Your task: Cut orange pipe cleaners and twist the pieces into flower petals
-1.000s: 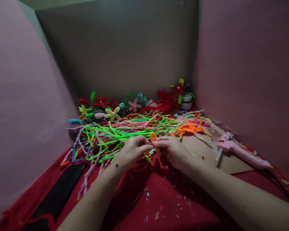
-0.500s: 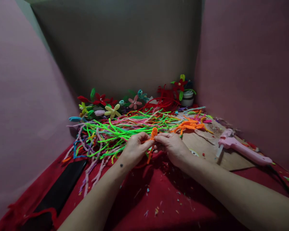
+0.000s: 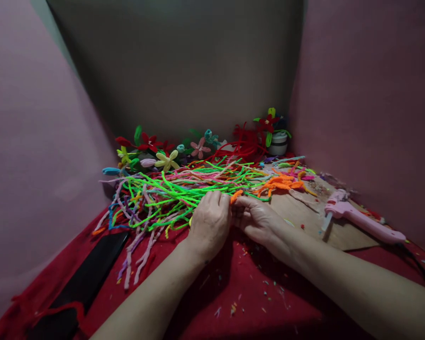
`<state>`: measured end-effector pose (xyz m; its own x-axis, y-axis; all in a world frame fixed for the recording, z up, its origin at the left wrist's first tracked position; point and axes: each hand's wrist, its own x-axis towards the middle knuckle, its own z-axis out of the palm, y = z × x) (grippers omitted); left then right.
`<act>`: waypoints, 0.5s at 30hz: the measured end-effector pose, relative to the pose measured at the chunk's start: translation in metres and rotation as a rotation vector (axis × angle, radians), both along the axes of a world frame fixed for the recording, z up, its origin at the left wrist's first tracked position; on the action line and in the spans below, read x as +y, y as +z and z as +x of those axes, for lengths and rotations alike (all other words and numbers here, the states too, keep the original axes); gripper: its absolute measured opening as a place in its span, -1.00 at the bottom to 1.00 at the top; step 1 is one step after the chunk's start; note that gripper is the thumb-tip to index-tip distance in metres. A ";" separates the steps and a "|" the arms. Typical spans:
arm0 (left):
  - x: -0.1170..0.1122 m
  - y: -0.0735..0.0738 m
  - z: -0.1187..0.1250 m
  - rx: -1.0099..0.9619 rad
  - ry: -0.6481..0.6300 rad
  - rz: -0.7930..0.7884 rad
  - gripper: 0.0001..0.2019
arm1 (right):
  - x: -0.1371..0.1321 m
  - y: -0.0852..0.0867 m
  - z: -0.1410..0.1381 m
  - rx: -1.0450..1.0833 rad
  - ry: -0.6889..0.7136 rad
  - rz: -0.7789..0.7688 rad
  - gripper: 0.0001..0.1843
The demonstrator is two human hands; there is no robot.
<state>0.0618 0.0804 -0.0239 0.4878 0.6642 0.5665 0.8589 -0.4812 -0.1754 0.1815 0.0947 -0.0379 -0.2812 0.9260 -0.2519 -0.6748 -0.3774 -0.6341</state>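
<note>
- Between the two hands, orange piece (image 3: pixel 236 196), rounded tip showing, rest hidden
- Right hand (image 3: pixel 258 218): fingers pinched on it
- Left hand (image 3: pixel 211 223): fingers curled, tips hidden, cannot tell what they grip
- Finished, by their look: flowers (image 3: pixel 167 162) at back
- Unfinished, I judge: orange piece, stems (image 3: pixel 180 193) heaped loose
- Glue gun (image 3: pixel 363 223) lying at right, untouched

Two hands are counted mid-frame: one left hand (image 3: pixel 212 219), one right hand (image 3: pixel 258 218). One orange piece (image 3: pixel 236 195) is seen between them. At right, one pink glue gun (image 3: pixel 368 223) is counted; upper right of center, one white pot (image 3: pixel 278 147); lower left, one black flat object (image 3: pixel 88 274). One pale yellow flower (image 3: pixel 166 162) is spotted left of center. Green stems (image 3: pixel 184 192) can't be counted, too tangled.
</note>
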 end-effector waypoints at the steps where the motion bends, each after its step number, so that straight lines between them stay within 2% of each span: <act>1: 0.000 0.001 0.000 0.013 -0.001 0.006 -0.86 | 0.001 -0.001 0.000 0.027 0.008 -0.004 -0.89; 4: -0.001 0.001 0.000 0.008 -0.028 -0.014 -0.87 | 0.004 -0.005 -0.001 0.041 0.015 0.028 -0.89; 6: 0.000 0.001 -0.001 -0.097 -0.052 -0.083 -0.86 | 0.003 -0.006 -0.003 -0.026 -0.010 0.042 -0.90; 8: 0.002 -0.001 -0.001 -0.290 -0.063 -0.213 -0.87 | 0.001 -0.006 -0.003 -0.108 -0.045 0.102 -0.92; 12: 0.009 0.000 -0.003 -0.669 -0.066 -0.580 -0.88 | -0.002 -0.005 -0.003 -0.171 -0.091 0.230 -0.94; 14: 0.011 0.001 -0.005 -0.743 -0.104 -0.690 -0.87 | -0.002 -0.004 -0.002 -0.181 -0.074 0.201 -0.93; 15: 0.012 0.002 -0.006 -0.736 -0.125 -0.696 -0.89 | -0.002 -0.004 -0.002 -0.182 -0.059 0.182 -0.93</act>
<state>0.0559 0.0921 -0.0222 0.2632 0.9288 0.2610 0.5773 -0.3684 0.7287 0.1798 0.0924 -0.0417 -0.1905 0.9742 -0.1210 -0.5610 -0.2092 -0.8010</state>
